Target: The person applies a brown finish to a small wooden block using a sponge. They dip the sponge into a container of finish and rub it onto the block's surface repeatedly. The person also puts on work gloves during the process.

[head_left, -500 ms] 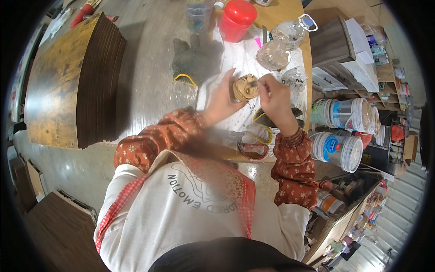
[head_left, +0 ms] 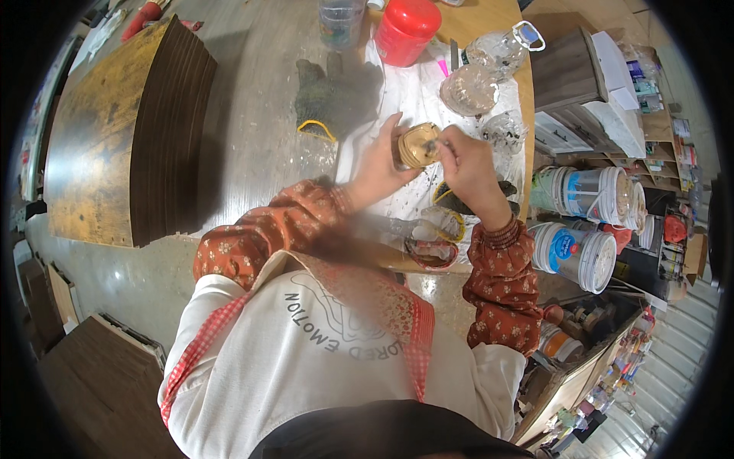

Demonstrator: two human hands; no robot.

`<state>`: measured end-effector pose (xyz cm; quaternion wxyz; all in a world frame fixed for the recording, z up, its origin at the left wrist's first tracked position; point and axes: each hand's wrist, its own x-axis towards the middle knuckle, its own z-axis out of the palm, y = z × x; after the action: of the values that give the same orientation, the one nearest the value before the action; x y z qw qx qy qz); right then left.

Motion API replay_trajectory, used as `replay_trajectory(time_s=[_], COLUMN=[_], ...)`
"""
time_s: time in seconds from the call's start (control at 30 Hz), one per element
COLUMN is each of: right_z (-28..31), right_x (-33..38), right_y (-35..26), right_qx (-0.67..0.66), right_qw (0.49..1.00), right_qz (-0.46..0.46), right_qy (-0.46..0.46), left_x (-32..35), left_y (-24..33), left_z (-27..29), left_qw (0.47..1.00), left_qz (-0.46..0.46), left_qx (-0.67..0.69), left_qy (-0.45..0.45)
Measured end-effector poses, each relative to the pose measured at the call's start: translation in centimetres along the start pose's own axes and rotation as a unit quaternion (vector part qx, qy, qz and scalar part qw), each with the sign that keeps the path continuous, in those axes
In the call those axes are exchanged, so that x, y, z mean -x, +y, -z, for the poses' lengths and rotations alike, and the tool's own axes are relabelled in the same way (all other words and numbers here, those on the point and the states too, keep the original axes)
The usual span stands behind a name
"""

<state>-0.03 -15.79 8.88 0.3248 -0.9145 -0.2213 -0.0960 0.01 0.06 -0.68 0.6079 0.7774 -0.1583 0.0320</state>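
My left hand [head_left: 379,164] is wrapped round a small round jar [head_left: 417,147] of tan, creamy paste, tilted so its mouth shows. Above that mouth, the bent fingers of my right hand [head_left: 468,162] pinch a thin dark tool whose end is at the paste; I cannot make out what kind it is. A white, stained cloth [head_left: 359,157] lies beneath both hands. To the left of the jar is a dark work glove [head_left: 317,98] with a yellow cuff. Another dark glove [head_left: 459,202] rests partly hidden under my right wrist.
A red lidded jar [head_left: 407,34] and a clear plastic tub [head_left: 341,24] stand at the far side. Cut clear bottles [head_left: 468,90] sit to the right on the cloth. A stack of wood panels [head_left: 172,130] occupies the left; buckets [head_left: 577,252] stand beyond the right edge.
The paste's surface looks smoother than before. My right hand has shifted only slightly at the jar's mouth, while my left hand keeps its hold. The whole view has moved a little.
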Motion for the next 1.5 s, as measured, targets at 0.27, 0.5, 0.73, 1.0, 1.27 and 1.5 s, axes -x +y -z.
replay_trajectory(time_s=[0.27, 0.5, 0.73, 1.0, 1.27, 1.5], right_z=[0.1, 0.5, 0.1, 0.2, -0.4, 0.4], right_x=[-0.3, -0.6, -0.8, -0.7, -0.6, -0.2], right_y=[0.6, 0.6, 0.6, 0.8, 1.4, 1.3], right_qx=[0.048, 0.055, 0.123, 0.083, 0.083, 0.055], right_qw=[0.998, 0.998, 0.992, 0.996, 0.993, 0.998], right_qz=[0.029, 0.015, -0.033, 0.018, -0.023, 0.033], right_qy=[0.008, -0.012, -0.024, -0.011, 0.086, 0.009], left_x=[0.0, -0.1, 0.1, 0.0, -0.1, -0.2], left_y=[0.0, -0.3, 0.3, 0.1, -0.4, -0.3], left_z=[0.1, 0.0, 0.2, 0.1, 0.1, 0.1], left_qw=[1.0, 0.998, 1.0, 1.0, 0.998, 0.997], left_qz=[-0.014, -0.037, 0.012, -0.001, -0.015, -0.043], left_qx=[0.006, -0.052, -0.01, -0.018, -0.061, -0.056], left_qy=[0.0, 0.013, -0.012, -0.007, -0.005, 0.013])
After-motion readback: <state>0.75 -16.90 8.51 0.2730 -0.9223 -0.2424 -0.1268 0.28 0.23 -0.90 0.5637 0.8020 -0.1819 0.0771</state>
